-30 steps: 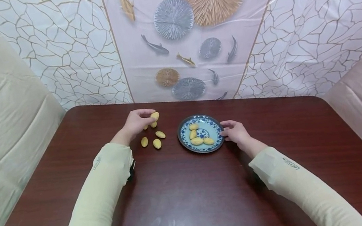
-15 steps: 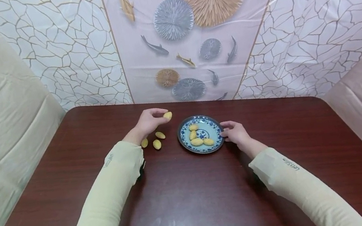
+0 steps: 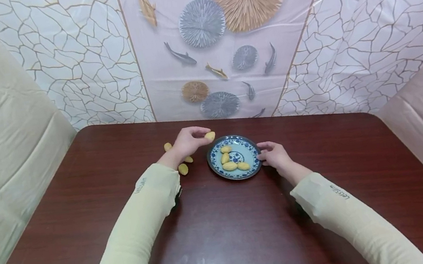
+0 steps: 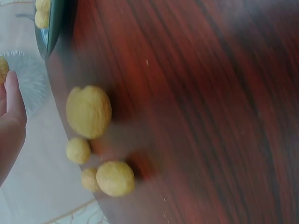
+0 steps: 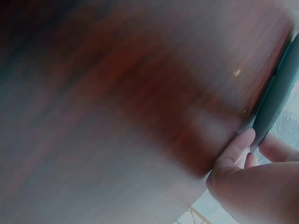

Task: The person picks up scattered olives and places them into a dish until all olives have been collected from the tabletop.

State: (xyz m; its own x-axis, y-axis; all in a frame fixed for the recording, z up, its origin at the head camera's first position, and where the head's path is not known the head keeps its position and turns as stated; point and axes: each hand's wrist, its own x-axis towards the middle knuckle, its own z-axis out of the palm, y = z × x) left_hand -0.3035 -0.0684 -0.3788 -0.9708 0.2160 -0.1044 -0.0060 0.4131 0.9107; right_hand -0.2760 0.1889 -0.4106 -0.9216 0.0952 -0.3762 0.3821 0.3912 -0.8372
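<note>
My left hand (image 3: 188, 142) pinches a small yellow oval nut-like piece (image 3: 210, 136) between thumb and fingertips, just above the plate's left edge. In the left wrist view that piece (image 4: 3, 70) shows only partly at the left border. A round plate (image 3: 216, 168) with a blue floral border and dark rim holds several similar yellow pieces (image 3: 229, 166). At the plate's right side, my right hand (image 3: 276, 156) grips the rim. The right wrist view has the plate's dark edge (image 5: 275, 95) between thumb and fingers.
Left of the plate, more yellow pieces (image 4: 88, 112) lie on the dark red-brown wooden table (image 3: 213, 235), some partly covered by the left hand and forearm in the head view. Patterned cloth (image 3: 97, 62) hangs behind the table's far edge.
My left hand has lifted a yellow piece off the group and carried it right, to the plate's left edge. The right hand and the plate stay where they were.
</note>
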